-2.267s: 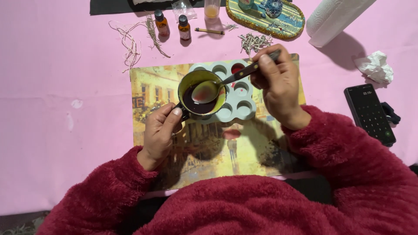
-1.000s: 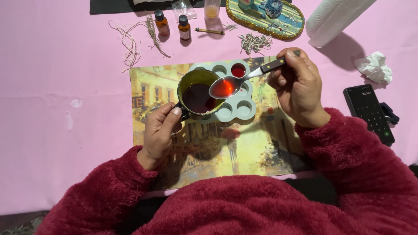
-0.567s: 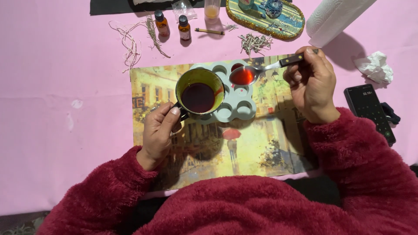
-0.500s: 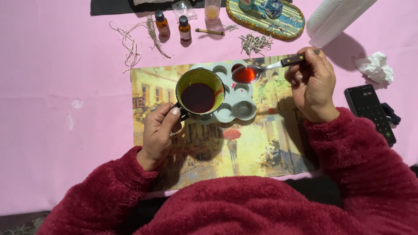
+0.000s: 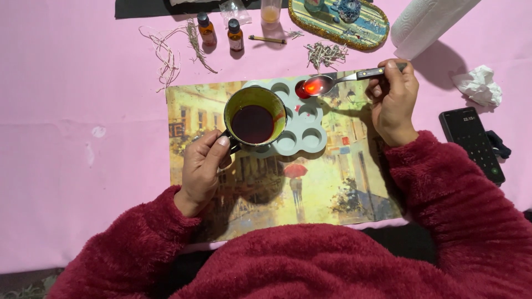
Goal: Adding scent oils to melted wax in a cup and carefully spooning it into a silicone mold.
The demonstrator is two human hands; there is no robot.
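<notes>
The spoon (image 5: 324,84), full of red liquid, now sits over the mould's (image 5: 299,119) far cavity near the mat's (image 5: 310,182) far edge; earlier you held it over the pot (image 5: 254,119). Your right hand (image 5: 394,102) pinches its handle. Your left hand (image 5: 202,166) has stayed wrapped round the pot's handle, pot unmoved.

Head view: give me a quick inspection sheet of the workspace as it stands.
Surface: pink cloth with a painted placemat.
Job's things: small pot of dark red liquid over a grey mould tray; spoon of red liquid above a filled well.
Clutter: two amber bottles, twine, oval tray, paper roll, crumpled tissue, phone.
Hands: left hand on pot handle; right hand grips spoon.
Cables: nothing seen.
Surroundings: red fleece sleeves.
</notes>
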